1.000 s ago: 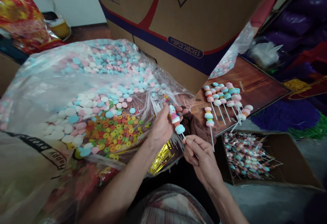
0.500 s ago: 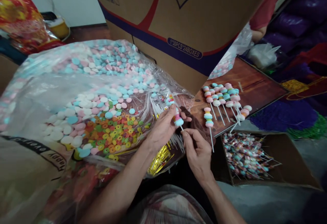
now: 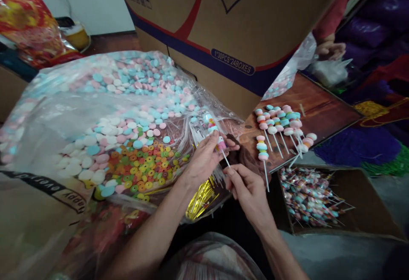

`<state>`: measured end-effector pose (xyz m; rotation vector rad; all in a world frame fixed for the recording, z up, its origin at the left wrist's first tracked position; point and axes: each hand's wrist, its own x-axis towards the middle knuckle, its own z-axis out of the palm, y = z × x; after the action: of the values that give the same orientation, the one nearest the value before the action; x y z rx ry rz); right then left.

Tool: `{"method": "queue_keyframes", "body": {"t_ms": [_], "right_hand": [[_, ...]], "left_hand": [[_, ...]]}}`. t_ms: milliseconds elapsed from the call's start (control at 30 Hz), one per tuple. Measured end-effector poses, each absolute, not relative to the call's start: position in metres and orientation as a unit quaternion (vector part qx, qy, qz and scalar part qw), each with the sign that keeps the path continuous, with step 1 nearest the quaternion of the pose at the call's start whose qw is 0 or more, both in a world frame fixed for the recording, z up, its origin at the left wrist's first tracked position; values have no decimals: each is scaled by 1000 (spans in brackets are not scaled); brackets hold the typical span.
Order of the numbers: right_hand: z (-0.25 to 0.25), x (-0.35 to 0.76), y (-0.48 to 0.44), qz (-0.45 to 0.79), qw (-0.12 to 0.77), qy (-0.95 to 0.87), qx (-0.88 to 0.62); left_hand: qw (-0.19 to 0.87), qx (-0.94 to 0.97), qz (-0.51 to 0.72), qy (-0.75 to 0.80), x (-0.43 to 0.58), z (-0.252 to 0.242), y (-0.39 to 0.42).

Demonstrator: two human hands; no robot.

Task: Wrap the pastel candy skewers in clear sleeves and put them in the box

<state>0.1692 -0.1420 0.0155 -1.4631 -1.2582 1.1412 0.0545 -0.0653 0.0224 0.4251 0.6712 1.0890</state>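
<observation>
My left hand point(image 3: 207, 154) is closed around a candy skewer point(image 3: 211, 125) of stacked pastel sweets, which seems to be in a clear printed wrapper. Its white stick point(image 3: 225, 158) slants down to my right hand point(image 3: 247, 186), whose thumb and fingers pinch the lower end. Below my left wrist lies a bundle of gold twist ties point(image 3: 201, 203). Loose white sticks point(image 3: 198, 134) lie just beyond the hand. To the left are gummy rings point(image 3: 147, 165) and pink, white and blue candy discs point(image 3: 79, 160) on clear plastic.
Several unwrapped candy skewers point(image 3: 281, 120) and a separate one point(image 3: 262, 152) lie on the wooden table point(image 3: 322, 105) at right. An open box point(image 3: 367, 203) holds wrapped skewers. A large carton point(image 3: 204, 24) stands behind. Another person's hand point(image 3: 330, 50) shows at upper right.
My right hand has shifted slightly down, and more of the white stick shows between my hands. The other person's hand has come into view at upper right.
</observation>
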Motion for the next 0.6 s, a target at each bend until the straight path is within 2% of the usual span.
{"method": "queue_keyframes", "body": {"t_ms": [100, 367, 600], "right_hand": [[14, 174, -147, 527, 430, -457, -573], [12, 163, -143, 496, 481, -448, -567], [21, 155, -131, 509, 518, -420, -545]], "left_hand": [[792, 207, 492, 296, 56, 22, -67], [761, 260, 508, 308, 67, 24, -80], [729, 345, 469, 360, 62, 20, -90]]}}
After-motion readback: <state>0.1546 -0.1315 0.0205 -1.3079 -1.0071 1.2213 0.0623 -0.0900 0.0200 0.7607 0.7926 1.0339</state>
